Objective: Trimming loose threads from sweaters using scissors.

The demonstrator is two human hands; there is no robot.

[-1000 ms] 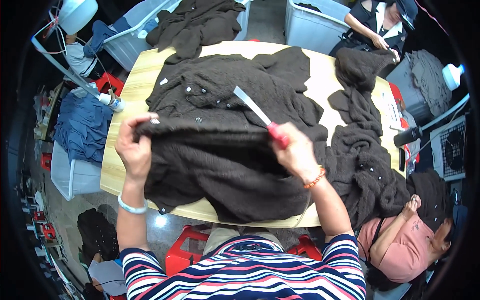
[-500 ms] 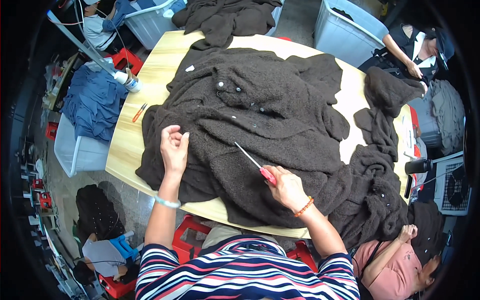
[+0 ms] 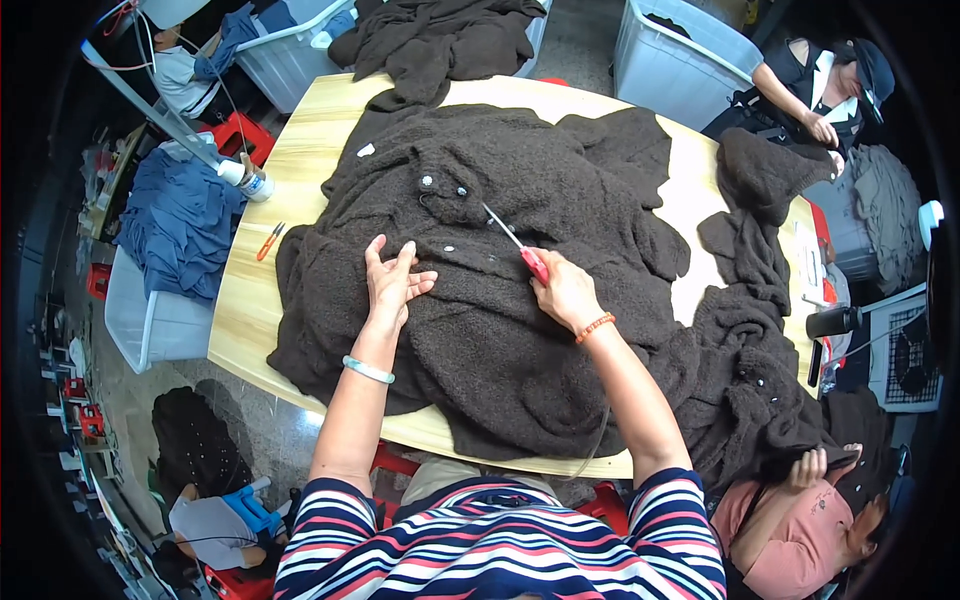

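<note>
A thick dark brown garment (image 3: 470,340) of fuzzy knit is heaped across the table, with small pale round buttons (image 3: 427,181) along its folds. My left hand (image 3: 388,285) is open, its fingers spread over the cloth just left of the middle. Whether the fingertips press on the fabric I cannot tell. In my right hand (image 3: 568,295), closed fingers grip a red-handled tool (image 3: 534,265) with a thin, pointed metal shaft. Its tip reaches up and left, near the buttoned folds. Its exact kind is unclear.
Orange-handled snips (image 3: 269,242) and a white bottle (image 3: 247,181) lie and stand by the table's left edge (image 3: 236,317). Blue cloth (image 3: 180,205) fills a bin at left. More brown garments (image 3: 745,370) lie at right. Co-workers sit around the corners; a black cylinder (image 3: 834,321) is near the right edge.
My left hand has moved right and slightly up, its fingers spreading over the cloth. The right hand has raised the red-handled tool farther up, its tip now nearer the buttons.
</note>
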